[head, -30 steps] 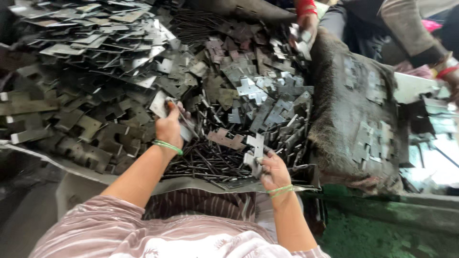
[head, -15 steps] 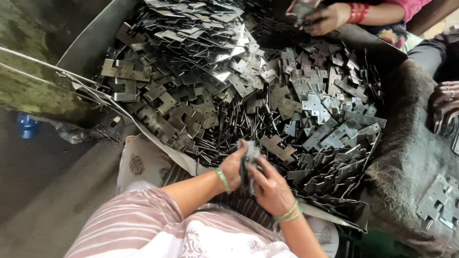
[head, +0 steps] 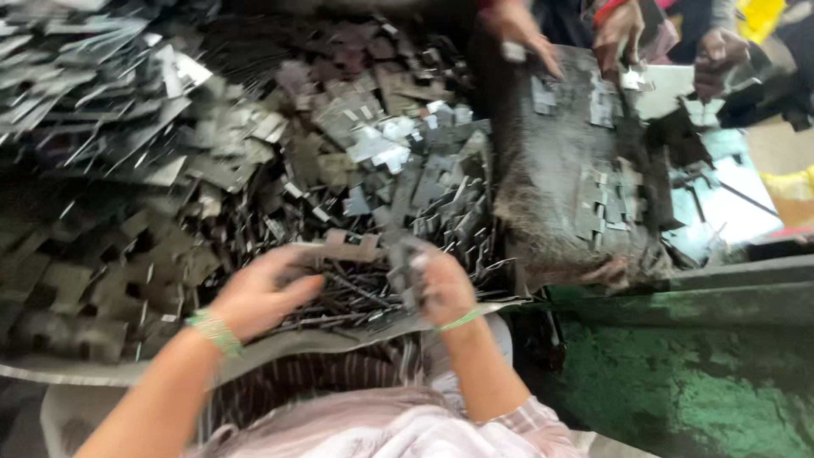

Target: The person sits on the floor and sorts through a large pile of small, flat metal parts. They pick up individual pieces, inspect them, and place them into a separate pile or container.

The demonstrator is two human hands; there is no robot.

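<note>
A big heap of flat stamped metal pieces [head: 254, 153] fills the sheet in front of me. My left hand [head: 254, 293], with a green band at the wrist, lies on the near edge of the heap, fingers spread over thin dark metal strips [head: 348, 293]. My right hand [head: 441, 284], also with a green wrist band, is closed around a small stack of metal pieces [head: 405, 265] just above the strips. The picture is blurred, so the exact grip is unclear.
A dark grey sack [head: 568, 170] with metal pieces on it lies to the right. Other people's hands [head: 526, 34] work at its far end. A green-stained floor [head: 678, 365] lies at the lower right.
The view swung right. My hands, together half a second ago, have parted: the left one now lies open on the strips, the right one holds the pieces.
</note>
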